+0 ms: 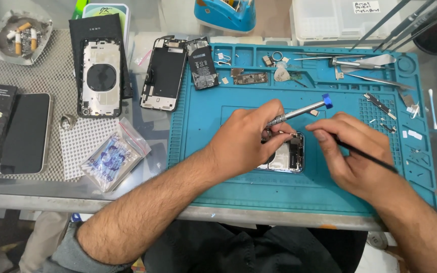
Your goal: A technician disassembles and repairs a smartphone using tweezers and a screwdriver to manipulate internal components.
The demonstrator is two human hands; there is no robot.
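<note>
1. Left hand (246, 144) rests over the opened phone (288, 154) in the middle of the teal repair mat (299, 187). Grip is closed around a slim metal screwdriver (299, 111) with a blue cap; the tip points down at the phone's top edge.
2. Right hand (352, 151) is just beside the phone on its right. Fingers are pinched shut on a thin black tool (367, 156), likely a spudger or tweezers; its working end is hidden behind the fingers.
3. The phone lies flat, open side up, with internals showing. The left hand covers most of it.
4. Step in hand, as I judge it: working a small screw or bracket near the phone's upper end, driver in one hand and the black tool steadying or picking.
5. The next move calls for keeping the driver upright on the screw head, light pressure, with the black tool ready to catch the loose part. Whether the tip is seated in a screw I cannot tell.
6. Nearby: a loose battery (202, 63) and a second opened phone (164, 73) at the mat's upper left corner, tweezers (365, 62) in the top tray, a back housing (99, 78) further left on the table (142, 197).
</note>
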